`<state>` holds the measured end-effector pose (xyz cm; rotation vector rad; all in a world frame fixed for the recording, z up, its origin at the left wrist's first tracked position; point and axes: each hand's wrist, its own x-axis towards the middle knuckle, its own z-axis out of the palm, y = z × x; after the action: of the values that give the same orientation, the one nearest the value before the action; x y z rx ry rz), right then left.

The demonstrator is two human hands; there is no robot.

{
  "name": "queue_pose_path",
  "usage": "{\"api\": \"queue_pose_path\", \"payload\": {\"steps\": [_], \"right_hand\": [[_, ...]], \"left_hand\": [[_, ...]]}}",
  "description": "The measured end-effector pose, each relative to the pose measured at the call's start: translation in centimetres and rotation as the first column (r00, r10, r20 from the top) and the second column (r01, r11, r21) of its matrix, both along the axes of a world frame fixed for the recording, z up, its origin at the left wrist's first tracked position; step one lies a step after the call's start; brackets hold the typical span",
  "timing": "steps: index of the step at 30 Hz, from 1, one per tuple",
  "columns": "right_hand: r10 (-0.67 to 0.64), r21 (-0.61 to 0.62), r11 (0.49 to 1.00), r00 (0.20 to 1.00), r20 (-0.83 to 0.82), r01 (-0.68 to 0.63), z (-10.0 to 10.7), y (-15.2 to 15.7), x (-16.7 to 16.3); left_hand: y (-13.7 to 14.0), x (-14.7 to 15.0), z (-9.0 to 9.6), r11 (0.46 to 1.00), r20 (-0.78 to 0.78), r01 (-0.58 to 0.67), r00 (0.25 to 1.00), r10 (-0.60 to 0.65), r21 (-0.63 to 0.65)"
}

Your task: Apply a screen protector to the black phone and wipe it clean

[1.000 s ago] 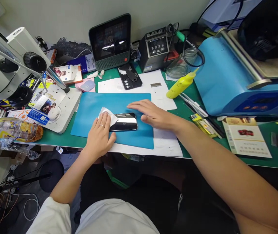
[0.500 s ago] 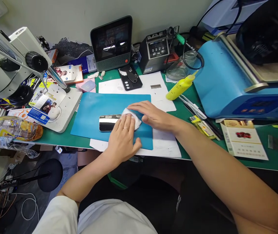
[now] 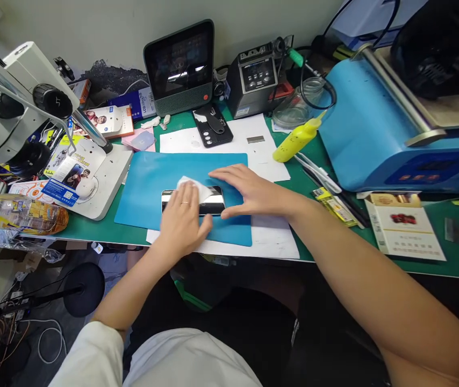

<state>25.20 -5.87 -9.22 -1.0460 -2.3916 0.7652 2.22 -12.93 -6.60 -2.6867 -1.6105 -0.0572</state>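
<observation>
A smartphone (image 3: pixel 213 204) with a dark, shiny face lies flat on a blue mat (image 3: pixel 143 180). My left hand (image 3: pixel 181 221) presses a folded white wipe (image 3: pixel 198 188) onto the phone's left half, fingers together over the wipe. Those fingers and the wipe hide part of the phone. At the phone's right end, my right hand (image 3: pixel 251 194) is open, thumb and fingers apart around that end and holding nothing. Whether its fingertips touch the phone, I cannot tell.
Behind the mat lie white paper (image 3: pixel 177 142) and a black phone back (image 3: pixel 212 126). A yellow squeeze bottle (image 3: pixel 297 141) and tweezers (image 3: pixel 318 172) lie to the right, near a blue machine (image 3: pixel 368 129). A microscope (image 3: pixel 52 102) stands left, beside a plastic bottle (image 3: pixel 23 214).
My left hand has slid the wipe leftward along the phone, uncovering its right end. My right hand has spread its thumb away from its fingers beside that end.
</observation>
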Motion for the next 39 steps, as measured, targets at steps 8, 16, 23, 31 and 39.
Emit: {"api": "queue_pose_path", "payload": {"steps": [8,16,23,31,39], "right_hand": [[0.009,-0.038,0.999,0.999,-0.034,-0.01,-0.3,-0.3,0.5],[-0.01,-0.081,0.997,0.999,-0.047,0.006,0.4,-0.3,0.3],[-0.003,-0.057,0.998,0.999,-0.043,0.0,0.0,-0.2,0.3],[0.006,-0.059,0.998,0.999,-0.05,-0.009,0.2,-0.2,0.3],[-0.004,-0.063,0.998,0.998,-0.056,0.0,-0.1,-0.2,0.2]], "left_hand": [[-2.5,0.3,-0.6,0.991,0.059,0.131,0.99,-0.132,0.026],[-2.3,-6.6,1.6,0.994,-0.041,-0.098,0.994,0.1,0.05],[-0.3,-5.0,1.4,0.994,-0.03,-0.064,0.997,0.067,0.085],[-1.2,-5.5,1.0,0.989,-0.01,-0.055,0.998,0.057,0.134],[-0.9,-5.1,1.5,0.99,-0.031,-0.044,0.998,0.049,0.132]]}}
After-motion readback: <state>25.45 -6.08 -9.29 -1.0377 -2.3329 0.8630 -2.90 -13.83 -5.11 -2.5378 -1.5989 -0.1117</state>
